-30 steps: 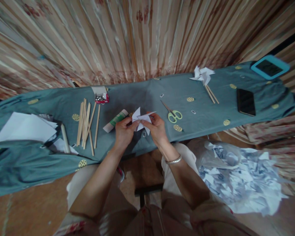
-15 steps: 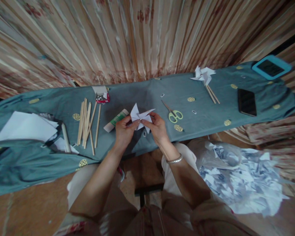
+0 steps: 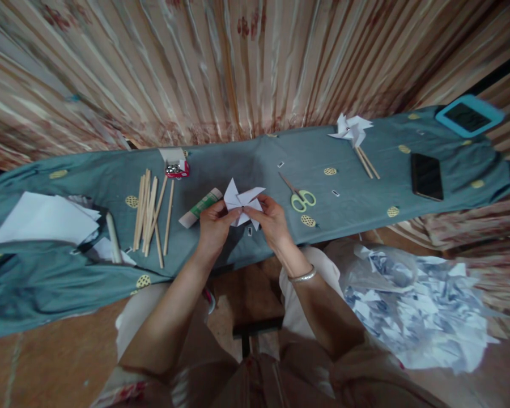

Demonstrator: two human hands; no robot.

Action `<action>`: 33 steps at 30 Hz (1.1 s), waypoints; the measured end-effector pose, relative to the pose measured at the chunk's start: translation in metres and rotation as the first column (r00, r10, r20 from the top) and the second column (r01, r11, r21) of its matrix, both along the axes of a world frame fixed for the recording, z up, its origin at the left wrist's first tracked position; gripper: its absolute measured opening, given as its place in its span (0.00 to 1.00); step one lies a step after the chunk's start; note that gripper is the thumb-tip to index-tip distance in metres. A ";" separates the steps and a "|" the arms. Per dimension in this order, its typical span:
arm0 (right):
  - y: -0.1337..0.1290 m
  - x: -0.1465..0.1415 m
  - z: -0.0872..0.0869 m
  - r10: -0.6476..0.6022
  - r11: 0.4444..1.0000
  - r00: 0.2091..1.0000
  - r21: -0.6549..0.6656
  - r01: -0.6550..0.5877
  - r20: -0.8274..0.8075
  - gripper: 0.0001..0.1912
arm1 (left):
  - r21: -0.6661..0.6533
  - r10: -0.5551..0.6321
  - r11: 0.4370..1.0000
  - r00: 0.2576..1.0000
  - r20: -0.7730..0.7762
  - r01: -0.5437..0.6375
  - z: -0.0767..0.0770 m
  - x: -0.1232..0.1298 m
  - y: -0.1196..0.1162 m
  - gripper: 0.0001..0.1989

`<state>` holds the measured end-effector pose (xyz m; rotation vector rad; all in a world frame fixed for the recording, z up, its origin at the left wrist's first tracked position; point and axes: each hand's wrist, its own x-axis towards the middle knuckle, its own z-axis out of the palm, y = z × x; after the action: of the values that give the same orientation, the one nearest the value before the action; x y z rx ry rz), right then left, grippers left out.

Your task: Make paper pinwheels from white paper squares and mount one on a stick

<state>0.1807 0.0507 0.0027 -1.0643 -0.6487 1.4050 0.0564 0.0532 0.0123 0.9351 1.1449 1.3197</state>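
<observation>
A white folded paper pinwheel (image 3: 243, 199) is held over the near middle of the cloth-covered table. My left hand (image 3: 215, 226) pinches its left side, and my right hand (image 3: 273, 222) pinches its right side; both thumbs press near its centre. A green and white glue tube (image 3: 201, 208) lies just left of the pinwheel, beside my left hand. Scissors with light green handles (image 3: 301, 200) rest to the right of my right hand. Farther left are several wooden sticks (image 3: 147, 212) and a small red box (image 3: 177, 168) of shiny metal pieces.
Finished pinwheels on sticks (image 3: 353, 131) lie at the back right, near a black phone (image 3: 427, 177) and a blue-framed device (image 3: 470, 116). White paper sheets (image 3: 46, 218) lie at the left. A clear bag of folded paper (image 3: 420, 309) stands below the table's right edge.
The pinwheel has shifted and tilted very slightly to the left between my hands. Both hands keep their grip on it; the things on the table have not moved.
</observation>
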 end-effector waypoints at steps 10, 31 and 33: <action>-0.002 0.003 0.001 0.131 0.991 0.991 -0.020 -0.131 -0.011 0.12 | -0.027 0.024 0.999 0.996 0.091 -0.022 0.002 0.002 -0.004 0.13; -0.001 0.015 0.001 0.143 0.989 0.989 0.026 -0.142 -0.032 0.17 | 0.218 0.391 0.916 0.869 -0.302 -0.336 0.010 -0.080 0.001 0.17; -0.001 0.016 0.000 0.150 0.988 0.988 0.029 -0.149 -0.031 0.17 | 0.240 0.393 0.919 0.771 -0.501 -0.312 0.007 -0.097 0.004 0.15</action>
<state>0.1968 0.0498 0.0029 -0.9861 -0.7338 1.5355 -0.0411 0.0573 0.0196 1.2975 1.7514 1.4989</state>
